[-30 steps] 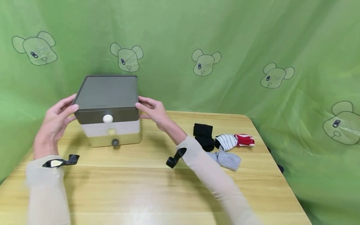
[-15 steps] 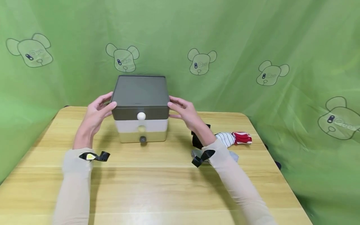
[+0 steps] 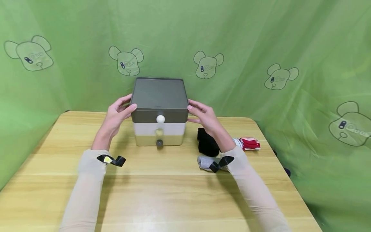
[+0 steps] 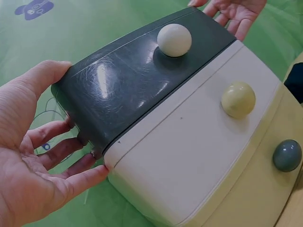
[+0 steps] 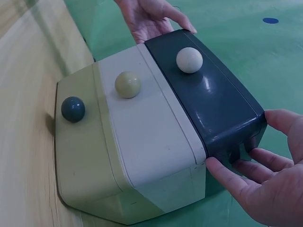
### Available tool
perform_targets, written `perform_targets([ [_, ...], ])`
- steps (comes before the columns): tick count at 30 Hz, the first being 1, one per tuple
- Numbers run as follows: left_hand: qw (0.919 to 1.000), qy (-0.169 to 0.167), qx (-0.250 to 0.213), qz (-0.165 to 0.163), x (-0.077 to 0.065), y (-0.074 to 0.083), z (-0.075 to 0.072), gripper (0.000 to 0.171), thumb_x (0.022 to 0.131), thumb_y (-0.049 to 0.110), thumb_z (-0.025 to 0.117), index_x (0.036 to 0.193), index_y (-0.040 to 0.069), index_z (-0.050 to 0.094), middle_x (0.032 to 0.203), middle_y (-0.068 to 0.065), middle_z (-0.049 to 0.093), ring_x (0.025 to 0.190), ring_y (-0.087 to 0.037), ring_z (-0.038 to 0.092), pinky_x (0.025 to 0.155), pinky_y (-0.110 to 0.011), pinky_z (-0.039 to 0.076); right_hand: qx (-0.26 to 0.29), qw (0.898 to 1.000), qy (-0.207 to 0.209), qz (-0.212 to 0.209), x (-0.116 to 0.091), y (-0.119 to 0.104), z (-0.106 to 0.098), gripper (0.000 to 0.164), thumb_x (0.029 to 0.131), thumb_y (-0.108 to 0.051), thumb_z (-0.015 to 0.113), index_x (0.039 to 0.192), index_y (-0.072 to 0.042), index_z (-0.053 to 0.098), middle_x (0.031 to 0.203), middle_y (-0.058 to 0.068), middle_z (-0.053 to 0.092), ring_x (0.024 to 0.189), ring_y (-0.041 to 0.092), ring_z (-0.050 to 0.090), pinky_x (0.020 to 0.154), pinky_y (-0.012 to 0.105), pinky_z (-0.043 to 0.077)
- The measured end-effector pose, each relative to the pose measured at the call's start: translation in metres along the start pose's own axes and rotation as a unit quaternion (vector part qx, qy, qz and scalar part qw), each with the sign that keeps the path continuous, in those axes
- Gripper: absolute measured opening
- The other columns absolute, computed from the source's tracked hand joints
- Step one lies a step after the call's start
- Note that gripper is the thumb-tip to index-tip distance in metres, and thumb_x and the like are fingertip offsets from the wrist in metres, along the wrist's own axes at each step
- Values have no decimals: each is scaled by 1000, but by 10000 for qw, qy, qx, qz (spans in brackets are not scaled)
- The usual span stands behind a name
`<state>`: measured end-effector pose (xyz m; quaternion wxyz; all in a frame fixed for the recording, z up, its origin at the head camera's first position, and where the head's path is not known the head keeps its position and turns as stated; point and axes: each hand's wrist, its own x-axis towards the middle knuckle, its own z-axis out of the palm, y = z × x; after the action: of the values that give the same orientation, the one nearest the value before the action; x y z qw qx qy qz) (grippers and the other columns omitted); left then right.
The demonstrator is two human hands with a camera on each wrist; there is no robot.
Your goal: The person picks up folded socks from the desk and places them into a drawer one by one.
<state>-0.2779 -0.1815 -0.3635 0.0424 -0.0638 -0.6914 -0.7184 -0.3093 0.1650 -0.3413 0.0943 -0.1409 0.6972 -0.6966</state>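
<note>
The drawer box [image 3: 160,129] has been shifted toward 3 o'clock on the table [image 3: 150,187] and so brought nearer the black bundle [image 3: 206,145] (partly screened) at its 4 o'clock; its sides are gripped by left hand [image 3: 114,117] and right hand [image 3: 207,118]; some fingertip contact seems hidden.

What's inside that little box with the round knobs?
The inside of the box can't be seen: its three drawer fronts look closed, covering any contents. Only the outside shows, with a round knob on each front.
</note>
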Motion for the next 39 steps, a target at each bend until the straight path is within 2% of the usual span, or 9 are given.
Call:
perform_targets([
  [6, 10000, -5, -27, 9, 3, -2, 2, 64, 99, 24, 68, 156, 16, 41, 159, -16, 41, 135, -20, 50, 119, -44, 43, -108, 9999, 4, 4, -1, 0, -3, 53, 103, -21, 62, 152, -8, 48, 148, 18, 55, 128, 26, 61, 100, 44, 60],
  [15, 9999, -96, 22, 40, 9, 1, 2, 64, 99, 26, 67, 157, 17, 40, 156, -14, 41, 134, -19, 49, 122, -48, 40, -212, 9995, 119, -201, 1, 0, -4, 52, 102, -23, 63, 150, -7, 49, 150, 16, 54, 129, 25, 59, 104, 49, 57],
  [19, 9998, -193, 39, -36, 10, 7, -1, 65, 99, 24, 67, 157, 16, 39, 158, -14, 40, 131, -16, 51, 122, -49, 39, -481, 9980, 292, -274, 0, -4, -2, 51, 101, -23, 65, 148, -5, 52, 149, 15, 56, 129, 22, 61, 107, 44, 55],
  [22, 9991, -381, 145, -154, 11, 13, -6, 67, 98, 22, 68, 157, 13, 38, 160, -13, 38, 127, -14, 53, 119, -45, 44, -1088, 9893, 539, -803, -4, -13, 1, 48, 100, -22, 67, 142, -2, 58, 143, 16, 61, 127, 23, 63, 108, 34, 55],
  [25, 9971, -632, 193, -372, 13, 21, -13, 66, 99, 21, 67, 157, 10, 36, 156, -11, 41, 123, -11, 54, 108, -34, 54, -1602, 9711, 734, -1609, -13, -23, 7, 41, 99, -18, 68, 135, 0, 63, 136, 17, 67, 124, 27, 65, 103, 25, 56],
  [28, 9935, -892, 247, -665, 18, 30, -19, 65, 101, 22, 64, 158, 9, 34, 148, -5, 46, 121, -10, 54, 101, -28, 58, -1647, 9634, 548, -2041, -24, -34, 14, 34, 99, -15, 67, 129, 1, 66, 128, 19, 70, 116, 27, 70, 99, 25, 59],
  [31, 9893, -1102, 326, -895, 25, 37, -22, 64, 103, 20, 60, 159, 10, 31, 142, -1, 48, 122, -11, 54, 107, -35, 55, -1396, 9761, 51, -1663, -34, -42, 22, 34, 101, -15, 65, 129, 4, 65, 124, 20, 72, 108, 20, 73, 97, 34, 61],
  [35, 9856, -1226, 271, -1135, 37, 45, -23, 65, 103, 13, 59, 161, 12, 28, 145, -4, 45, 125, -15, 51, 119, -50, 43, -829, 9946, -481, -409, -38, -46, 35, 39, 103, -19, 62, 132, 7, 61, 124, 18, 72, 106, 18, 73, 97, 45, 61],
  [39, 9819, -1302, 206, -1356, 49, 49, -25, 68, 103, 9, 58, 162, 13, 25, 162, -12, 31, 138, -25, 43, 123, -54, 36, -242, 9939, -772, 756, -35, -41, 45, 42, 104, -20, 58, 137, 6, 58, 127, 18, 71, 106, 19, 74, 102, 46, 59],
])
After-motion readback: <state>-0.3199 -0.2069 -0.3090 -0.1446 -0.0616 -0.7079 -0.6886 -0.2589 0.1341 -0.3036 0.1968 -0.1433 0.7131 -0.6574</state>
